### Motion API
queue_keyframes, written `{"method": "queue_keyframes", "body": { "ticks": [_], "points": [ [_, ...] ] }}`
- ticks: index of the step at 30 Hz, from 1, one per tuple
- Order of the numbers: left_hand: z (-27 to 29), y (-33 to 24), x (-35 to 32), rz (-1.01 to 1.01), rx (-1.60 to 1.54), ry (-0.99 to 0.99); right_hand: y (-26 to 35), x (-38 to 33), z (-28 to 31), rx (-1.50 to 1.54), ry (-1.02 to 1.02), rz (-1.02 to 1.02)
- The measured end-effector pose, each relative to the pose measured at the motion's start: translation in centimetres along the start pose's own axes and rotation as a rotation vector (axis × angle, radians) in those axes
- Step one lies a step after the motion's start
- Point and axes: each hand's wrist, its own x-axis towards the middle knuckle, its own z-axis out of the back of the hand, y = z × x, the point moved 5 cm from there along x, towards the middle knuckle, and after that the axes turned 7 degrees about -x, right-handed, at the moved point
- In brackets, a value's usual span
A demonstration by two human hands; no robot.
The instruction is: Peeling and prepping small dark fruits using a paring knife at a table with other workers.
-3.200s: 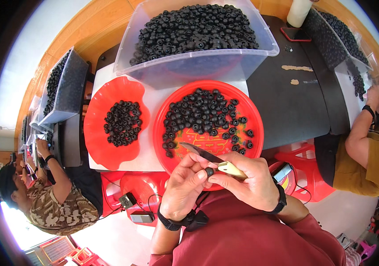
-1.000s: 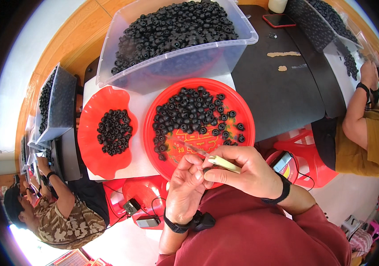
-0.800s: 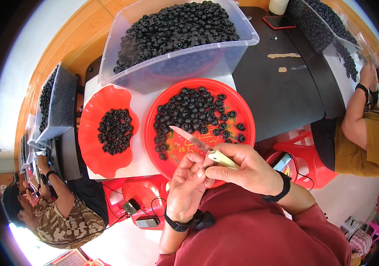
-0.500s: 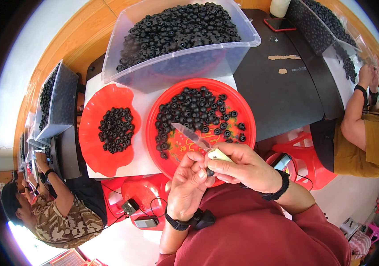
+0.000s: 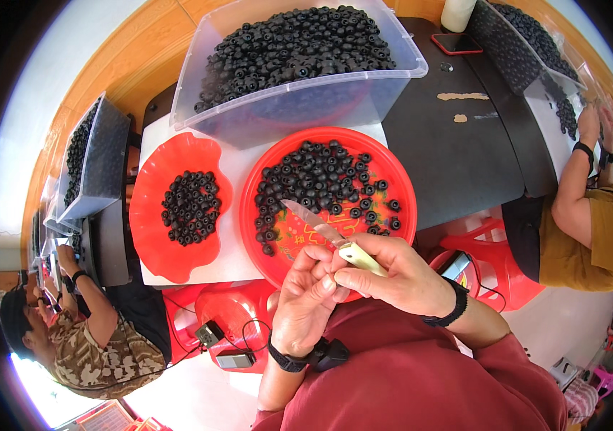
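Observation:
Over the near edge of the round red tray (image 5: 400, 161), my right hand (image 5: 407, 281) is closed round the pale yellow-green handle of a knife (image 5: 321, 225). The knife's blade points away and to the left, above the tray. My left hand (image 5: 305, 298) is pinched just beside the handle, its fingertips against those of my right hand. A small black piece showed at its thumb half a second ago; my fingers now cover it. Black ring-shaped pieces (image 5: 314, 176), rounded with a hole, lie heaped in the tray's far half and scattered at its right.
A scalloped red dish (image 5: 150, 233) with more black pieces stands left of the tray. Behind both is a clear plastic bin (image 5: 306, 93) heaped with them. A phone (image 5: 456, 44) lies far right. People work at the left (image 5: 98, 323) and right (image 5: 586, 230); red stools stand below.
My right hand and the knife have shifted very slightly, the handle turning a little. The black piece at my left thumb has gone out of sight behind my fingers.

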Motion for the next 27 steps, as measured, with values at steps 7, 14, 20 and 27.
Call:
{"method": "queue_keyframes", "body": {
  "ticks": [7, 14, 20, 27],
  "points": [
    [0.6, -0.1, -0.2, 0.016, -0.068, 0.029, 0.4, -0.7, 0.7, -0.164, -0.092, 0.044],
    [0.3, -0.3, -0.3, -0.060, -0.038, -0.090, 1.9, -3.0, 1.3, -0.784, -0.325, 0.299],
    [-0.1, -0.5, -0.3, -0.106, 0.052, 0.006, 2.2, -3.4, 0.5, -0.980, -0.358, 0.384],
    [-0.1, -0.5, -0.3, -0.150, 0.058, -0.019, 2.3, -3.5, 0.4, -1.070, -0.386, 0.428]
  ]
}}
